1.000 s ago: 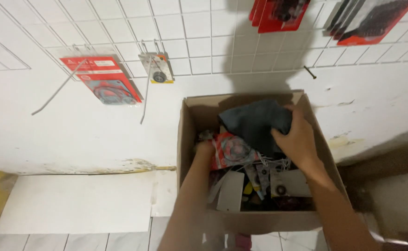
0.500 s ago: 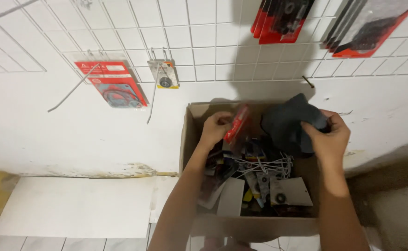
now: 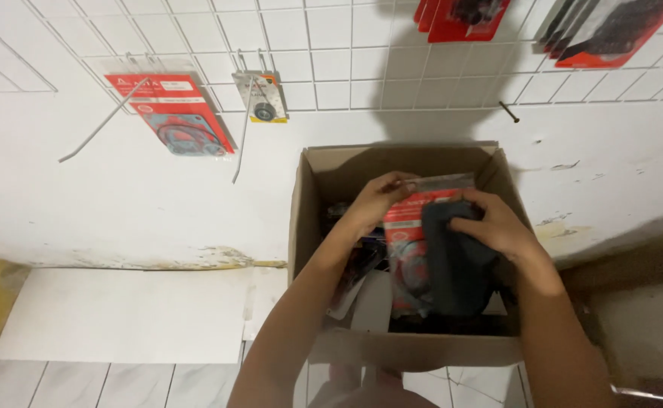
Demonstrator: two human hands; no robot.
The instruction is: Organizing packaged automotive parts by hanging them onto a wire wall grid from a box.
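Red packet (image 3: 411, 227) is pinched at its clear top by the left hand (image 3: 377, 200) above the cardboard box (image 3: 309, 219); dark cloth (image 3: 456, 264) is clasped by the right hand (image 3: 497, 227).

An open cardboard box (image 3: 312, 227) sits against the wall below a wire grid (image 3: 331, 45). Both hands reach into it: the left hand (image 3: 377, 200) grips a packet (image 3: 411, 242) at its far end, and the right hand (image 3: 497, 227) rests on a cloth (image 3: 456, 264) just right of it. On the grid, two packets (image 3: 173, 113) hang far left and more packets (image 3: 460, 15) far right.
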